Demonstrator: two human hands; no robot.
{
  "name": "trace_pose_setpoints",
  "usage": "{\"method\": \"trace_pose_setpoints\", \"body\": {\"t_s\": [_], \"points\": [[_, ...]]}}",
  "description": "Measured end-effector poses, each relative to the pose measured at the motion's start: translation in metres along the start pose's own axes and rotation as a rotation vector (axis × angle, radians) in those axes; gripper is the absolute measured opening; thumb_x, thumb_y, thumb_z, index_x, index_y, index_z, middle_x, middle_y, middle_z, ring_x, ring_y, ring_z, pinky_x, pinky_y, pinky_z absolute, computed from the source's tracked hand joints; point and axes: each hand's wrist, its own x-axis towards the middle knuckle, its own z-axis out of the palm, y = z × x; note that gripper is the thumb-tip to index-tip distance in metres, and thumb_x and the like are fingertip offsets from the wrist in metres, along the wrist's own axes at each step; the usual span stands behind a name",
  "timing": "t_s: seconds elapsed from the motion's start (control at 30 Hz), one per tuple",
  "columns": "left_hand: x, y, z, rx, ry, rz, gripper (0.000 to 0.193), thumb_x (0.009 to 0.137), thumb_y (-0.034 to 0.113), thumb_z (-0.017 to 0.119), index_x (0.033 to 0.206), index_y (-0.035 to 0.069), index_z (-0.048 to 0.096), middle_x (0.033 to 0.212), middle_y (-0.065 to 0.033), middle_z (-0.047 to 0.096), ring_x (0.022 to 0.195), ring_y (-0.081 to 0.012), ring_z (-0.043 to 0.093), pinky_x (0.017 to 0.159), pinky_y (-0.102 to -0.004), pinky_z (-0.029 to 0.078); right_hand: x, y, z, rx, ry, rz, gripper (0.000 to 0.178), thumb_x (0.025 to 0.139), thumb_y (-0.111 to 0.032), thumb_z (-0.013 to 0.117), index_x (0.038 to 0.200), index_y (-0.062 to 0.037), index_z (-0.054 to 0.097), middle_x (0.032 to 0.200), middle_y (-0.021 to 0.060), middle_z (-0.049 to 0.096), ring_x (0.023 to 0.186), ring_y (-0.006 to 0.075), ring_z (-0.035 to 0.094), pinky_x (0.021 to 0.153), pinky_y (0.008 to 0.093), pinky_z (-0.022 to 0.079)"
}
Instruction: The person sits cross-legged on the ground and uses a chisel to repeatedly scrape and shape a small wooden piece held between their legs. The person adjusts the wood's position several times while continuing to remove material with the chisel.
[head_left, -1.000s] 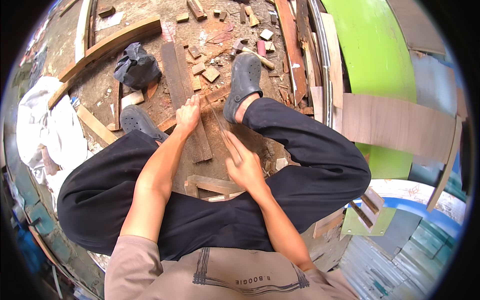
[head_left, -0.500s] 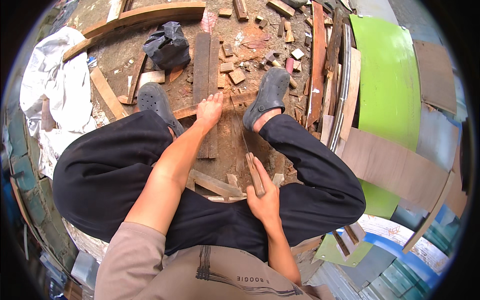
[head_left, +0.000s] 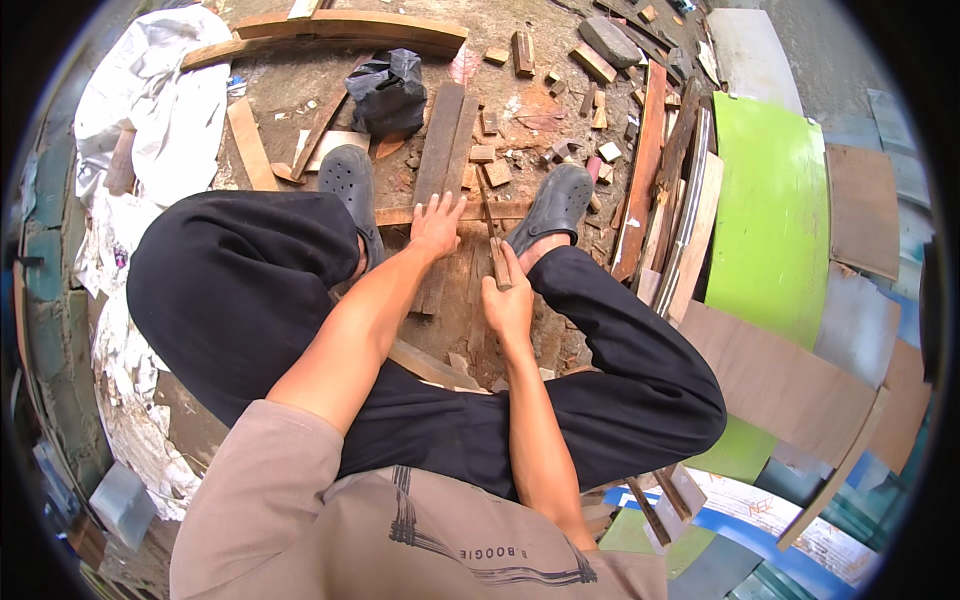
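Note:
I am crouched over a pile of scrap wood. My left hand (head_left: 437, 225) lies flat, fingers spread, on a thin wooden strip (head_left: 398, 215) that runs crosswise between my two grey clogs. The strip lies over a long dark plank (head_left: 441, 140) pointing away from me. My right hand (head_left: 508, 300) is closed around the wooden handle of a long thin tool (head_left: 494, 245). Its narrow blade reaches forward across the strip, just right of my left hand. I cannot make out what kind of tool it is.
A black plastic bag (head_left: 388, 90) sits beyond my left clog (head_left: 348, 180). Several small wood offcuts (head_left: 497, 172) litter the dirt ahead. Long boards (head_left: 645, 170), a green curved panel (head_left: 770, 200) and brown plywood (head_left: 780, 380) stand at right. A white sheet (head_left: 160, 110) lies at left.
My right hand, drawn back near my lap half a second ago, has moved forward with the tool to the strip. My left hand stays pressed on the wood.

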Motion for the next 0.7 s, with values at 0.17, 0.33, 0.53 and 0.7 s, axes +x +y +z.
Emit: {"method": "trace_pose_setpoints", "body": {"t_s": [0.17,0.33,0.53,0.7], "points": [[-0.013,-0.003,-0.012,0.000,-0.065,-0.006,0.092,0.093,0.033,0.074,0.165,0.028,0.017,0.172,-0.0059,0.017,0.158,-0.0304,0.016,0.124,-0.0581,0.022,-0.003,0.006,0.002,-0.013,-0.012,0.008,0.066,0.084,-0.012,0.062,0.149,-0.0117,0.053,0.126,0.0276,0.068,0.116,0.0385,0.069,0.098,0.0414,0.052],[-0.011,-0.001,-0.009,0.029,-0.064,-0.006,0.093,0.093,0.034,0.073,0.166,0.029,0.016,0.172,-0.0054,0.017,0.158,-0.0311,0.016,0.123,-0.0615,0.021,-0.003,0.002,0.000,-0.019,-0.035,0.091,0.066,0.084,-0.012,0.061,0.149,-0.0111,0.053,0.131,0.0274,0.066,0.120,0.0384,0.067,0.101,0.0407,0.050],[-0.009,0.006,-0.003,0.042,-0.073,-0.046,0.100,0.092,0.038,0.075,0.167,0.025,0.010,0.172,-0.0102,0.014,0.158,-0.0361,0.014,0.122,-0.0646,0.022,-0.037,-0.005,-0.023,-0.059,-0.046,-0.031,0.067,0.084,-0.007,0.058,0.151,-0.0102,0.051,0.136,0.0253,0.065,0.125,0.0381,0.064,0.105,0.0392,0.048],[-0.018,0.010,0.002,0.093,-0.018,-0.053,0.107,0.089,0.041,0.077,0.167,0.025,0.006,0.173,-0.0126,0.008,0.159,-0.0373,0.009,0.122,-0.0663,0.019,-0.088,-0.049,-0.055,-0.012,-0.090,0.035,0.067,0.083,-0.001,0.055,0.150,-0.0045,0.051,0.142,0.0199,0.062,0.132,0.0299,0.060,0.109,0.0357,0.044]]}}
